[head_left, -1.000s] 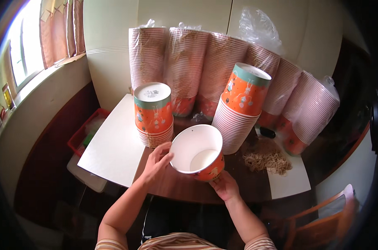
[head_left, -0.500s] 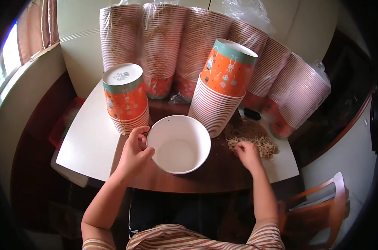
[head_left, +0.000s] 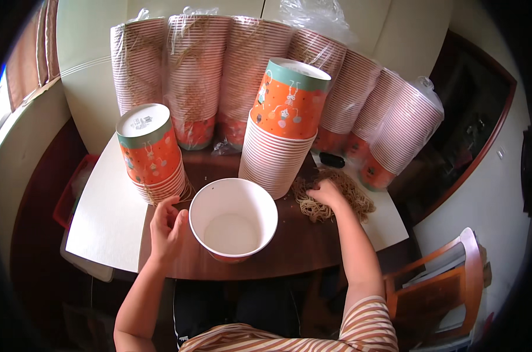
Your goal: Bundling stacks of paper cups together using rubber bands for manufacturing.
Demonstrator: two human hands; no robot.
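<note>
A white-lined paper bucket (head_left: 233,202) stands upright, mouth up, on the brown middle of the table before me. Just left of its rim is my left hand (head_left: 167,232), fingers apart and holding nothing. My right hand (head_left: 327,192) reaches into a tangled heap of tan strings (head_left: 352,199), its fingers bent together on some strands; the fingertips are partly hidden. Behind the bucket rises a tall stack of upside-down paper buckets (head_left: 277,158), the top one orange and green. A shorter upside-down stack (head_left: 150,155) at the left has tan strings around its lower rims.
Several tall bucket stacks in clear plastic (head_left: 195,76) line the table's back. A small black object (head_left: 332,159) lies behind the strings. A wooden chair (head_left: 453,287) stands at right, and a red container (head_left: 72,193) sits beyond the table's left edge.
My left hand has come off the bucket's rim and opened. My right hand has moved farther into the string heap. The whole view has shifted slightly.
</note>
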